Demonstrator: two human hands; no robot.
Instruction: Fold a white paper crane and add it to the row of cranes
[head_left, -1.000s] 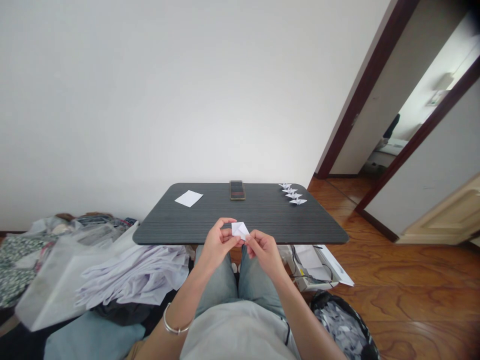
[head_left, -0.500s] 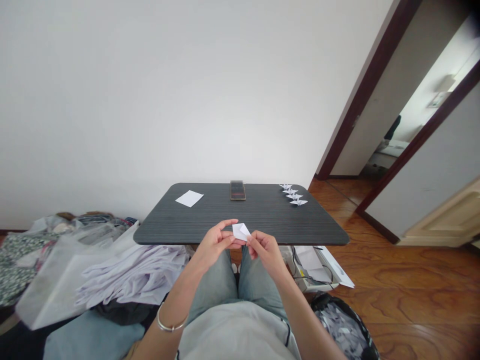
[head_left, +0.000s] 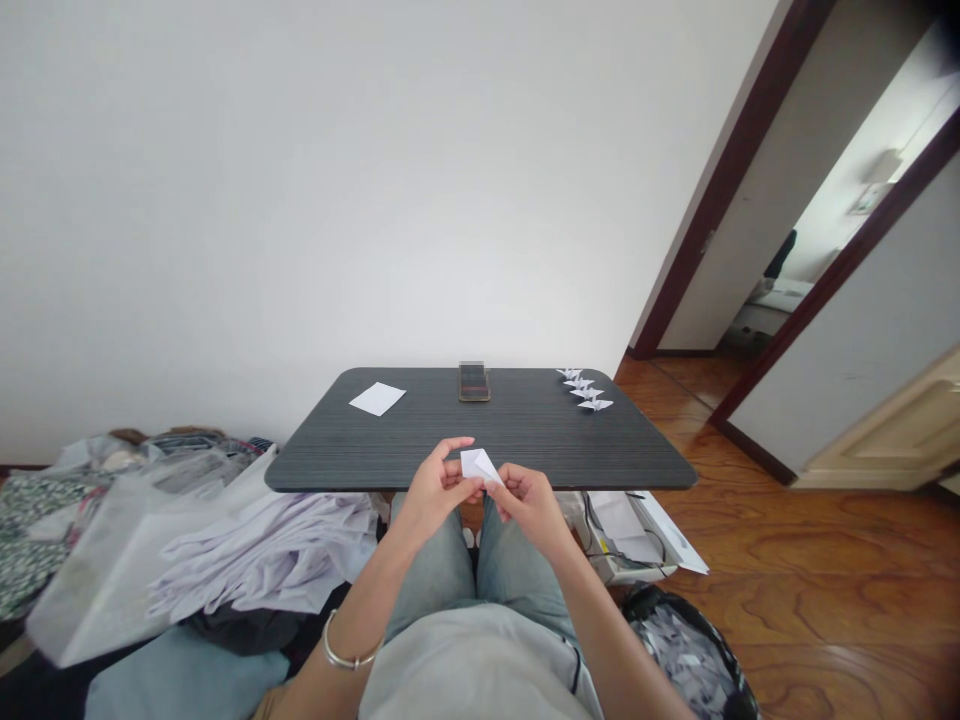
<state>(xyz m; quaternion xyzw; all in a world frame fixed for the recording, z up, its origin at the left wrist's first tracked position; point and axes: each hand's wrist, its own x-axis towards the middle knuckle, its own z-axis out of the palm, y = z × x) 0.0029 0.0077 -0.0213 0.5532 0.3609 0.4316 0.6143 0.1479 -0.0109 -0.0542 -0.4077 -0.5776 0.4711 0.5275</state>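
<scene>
As a folded white paper (head_left: 478, 465) is pinched between the left hand (head_left: 433, 490) and right hand (head_left: 531, 507) above the near edge of the dark desk (head_left: 615, 465), even pressure is advised; paper cranes (head_left: 585, 390) are lined up beyond, a loose sheet (head_left: 377, 399) further left

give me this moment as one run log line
left hand: holds folded white paper | right hand: pinches same paper | dark table: white sheet, row of paper cranes
</scene>
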